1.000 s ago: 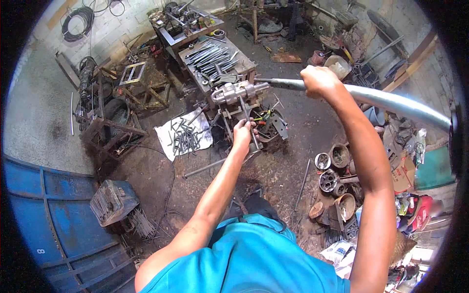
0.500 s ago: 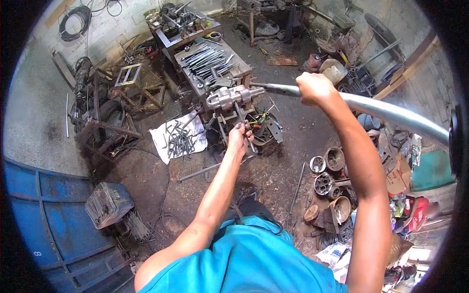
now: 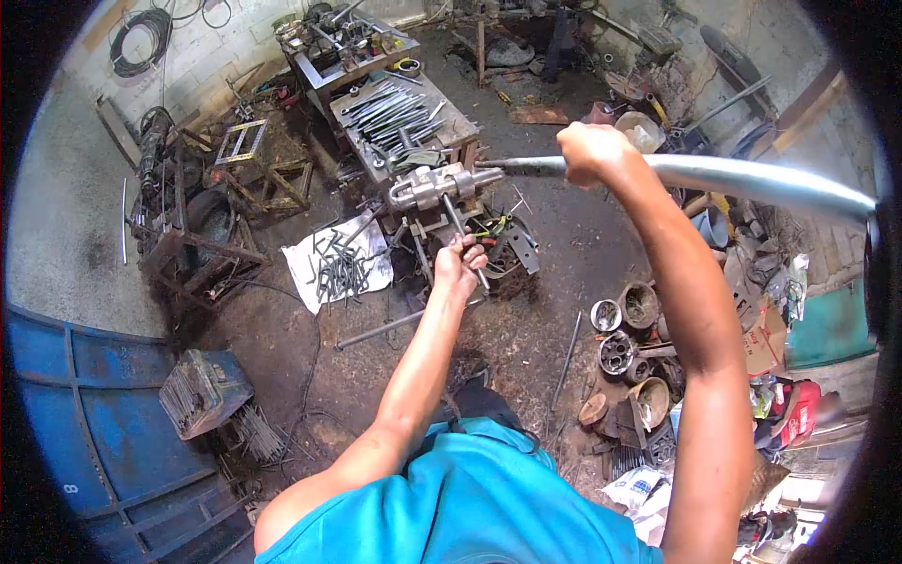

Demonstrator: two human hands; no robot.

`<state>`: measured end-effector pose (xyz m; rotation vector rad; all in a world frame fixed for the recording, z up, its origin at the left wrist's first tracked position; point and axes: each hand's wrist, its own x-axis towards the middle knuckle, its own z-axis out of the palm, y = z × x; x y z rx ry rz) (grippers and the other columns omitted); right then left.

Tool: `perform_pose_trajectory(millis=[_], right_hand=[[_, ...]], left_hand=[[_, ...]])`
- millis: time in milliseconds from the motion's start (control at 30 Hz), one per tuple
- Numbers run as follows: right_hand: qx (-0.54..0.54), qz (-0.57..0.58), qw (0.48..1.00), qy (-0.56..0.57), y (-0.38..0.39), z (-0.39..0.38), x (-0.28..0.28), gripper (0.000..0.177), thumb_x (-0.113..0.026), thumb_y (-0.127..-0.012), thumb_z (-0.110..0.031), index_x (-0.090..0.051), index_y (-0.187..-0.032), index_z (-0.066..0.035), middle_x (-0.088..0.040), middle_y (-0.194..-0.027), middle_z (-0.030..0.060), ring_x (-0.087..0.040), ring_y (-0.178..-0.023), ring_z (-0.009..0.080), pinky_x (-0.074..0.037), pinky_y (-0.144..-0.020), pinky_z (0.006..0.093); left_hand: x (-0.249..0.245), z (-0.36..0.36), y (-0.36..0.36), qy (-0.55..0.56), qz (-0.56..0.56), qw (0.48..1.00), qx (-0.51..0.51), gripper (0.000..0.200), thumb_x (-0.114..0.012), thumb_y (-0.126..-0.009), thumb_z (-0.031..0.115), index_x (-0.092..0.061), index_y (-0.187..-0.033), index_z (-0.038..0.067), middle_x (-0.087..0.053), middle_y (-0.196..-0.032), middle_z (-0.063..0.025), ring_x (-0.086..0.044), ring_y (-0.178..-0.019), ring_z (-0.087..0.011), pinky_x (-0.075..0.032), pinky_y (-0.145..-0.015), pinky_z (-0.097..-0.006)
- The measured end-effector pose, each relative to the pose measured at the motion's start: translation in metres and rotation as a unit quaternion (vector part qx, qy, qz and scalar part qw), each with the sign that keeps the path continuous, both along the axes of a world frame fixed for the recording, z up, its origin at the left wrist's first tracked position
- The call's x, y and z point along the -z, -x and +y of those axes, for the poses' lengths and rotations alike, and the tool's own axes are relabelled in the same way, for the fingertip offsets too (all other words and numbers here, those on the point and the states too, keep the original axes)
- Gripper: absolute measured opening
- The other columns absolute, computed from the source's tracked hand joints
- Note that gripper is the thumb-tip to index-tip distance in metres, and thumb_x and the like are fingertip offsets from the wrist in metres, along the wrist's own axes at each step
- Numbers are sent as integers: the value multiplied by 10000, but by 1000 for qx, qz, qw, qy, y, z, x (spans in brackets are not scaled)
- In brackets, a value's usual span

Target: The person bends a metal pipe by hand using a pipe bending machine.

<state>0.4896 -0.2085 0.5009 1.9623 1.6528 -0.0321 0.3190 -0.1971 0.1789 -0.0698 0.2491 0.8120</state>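
A metal bench vise (image 3: 434, 188) is fixed at the near end of a workbench. My left hand (image 3: 459, 264) is wrapped round the vise's handle bar (image 3: 452, 216), which slants down toward me. Held out to the right, my right hand (image 3: 596, 153) is closed around a long metal pipe (image 3: 752, 179). Its thinner dark end reaches left to the side of the vise jaws, and its shiny wide part runs to the right edge of the view.
Metal rods (image 3: 390, 117) are piled on the workbench (image 3: 449, 111). Short bent bars (image 3: 338, 268) lie on a white sheet (image 3: 378, 268) on the floor. Tins of parts (image 3: 617, 352) stand at right, a box of rods (image 3: 205, 395) at left. A loose bar (image 3: 381, 331) lies below the vise.
My right hand has moved slightly up and left with the pipe, whose right end now sits higher in view. My left hand stays on the handle bar, and the view has shifted a little.
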Motion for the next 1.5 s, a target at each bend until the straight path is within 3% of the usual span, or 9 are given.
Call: perform_pose_trajectory(millis=[67, 200, 533, 700, 833, 1000, 1133, 1267, 1500], right_hand=[[-3, 8, 1000, -13, 0, -3, 7, 302, -692, -619, -60, -722, -919, -57, -700, -951, 147, -687, -891, 264, -556, -754, 376], [-14, 9, 998, -52, -9, -4, 20, 292, -679, -618, -58, -723, -907, -58, -699, -940, 152, -690, -872, 268, -557, -745, 377], [-13, 9, 999, -51, 0, -9, 15, 275, -647, -665, -67, -720, -930, -60, -694, -951, 159, -684, -906, 278, -554, -771, 378], [-5, 16, 999, -46, 2, -12, 15, 284, -642, -685, -81, -711, -959, -54, -690, -972, 159, -679, -918, 282, -551, -792, 384], [0, 22, 998, -52, -1, -14, 20, 286, -652, -682, -85, -710, -961, -55, -690, -970, 159, -679, -919, 281, -550, -796, 383], [-7, 23, 997, -69, -4, -20, 32, 260, -667, -670, -84, -716, -924, -52, -694, -938, 156, -683, -903, 281, -553, -775, 380], [-20, 21, 998, -64, -5, -17, 32, 253, -666, -665, -75, -718, -911, -48, -695, -933, 159, -686, -893, 281, -554, -765, 382], [10, 21, 1000, -21, -5, 0, 18, 297, -704, -628, -78, -721, -923, -52, -696, -947, 158, -689, -877, 282, -554, -759, 387], [7, 12, 1000, 0, 2, 0, 9, 307, -717, -615, -96, -726, -919, -58, -701, -947, 146, -691, -881, 263, -556, -762, 379]], left_hand=[[7, 7, 1, -20, -33, 998, 40, 153, -379, -994, 184, -502, -989, 94, -442, -726, 20, -357, -557, -111, -309, -498, -259], [-22, -1, -7, -99, 401, 910, -22, 198, -386, -1005, 229, -518, -961, 88, -442, -674, 31, -332, -471, -86, -291, -411, -261], [-1, 11, 0, 17, -89, 995, 43, 223, -322, -1000, 225, -487, -904, 110, -331, -573, 60, -240, -421, -76, -171, -365, -241], [-30, 5, -13, 11, 217, 976, -9, 269, -354, -1011, 348, -466, -904, 128, -310, -581, 56, -250, -443, -83, -208, -385, -238], [14, 12, 0, -55, 4, 998, 35, 302, -343, -1014, 375, -503, -948, 128, -314, -593, 45, -243, -444, -81, -212, -388, -239], [-10, -15, -2, -64, 260, 963, 5, 432, -374, -971, 520, -505, -979, 108, -563, -769, -49, -584, -608, -184, -537, -583, -390], [-6, -33, -10, -105, 349, 930, 46, 413, -339, -981, 523, -480, -887, 147, -393, -592, 24, -408, -464, -140, -381, -418, -302], [-22, -31, -13, -54, 27, 997, 53, 443, -287, -1004, 493, -334, -692, 181, -230, -548, 57, -227, -429, -82, -141, -364, -256], [-61, -31, -25, -11, 348, 937, 37, 438, -306, -994, 515, -333, -706, 185, -242, -550, 60, -201, -396, -77, -147, -356, -259]])
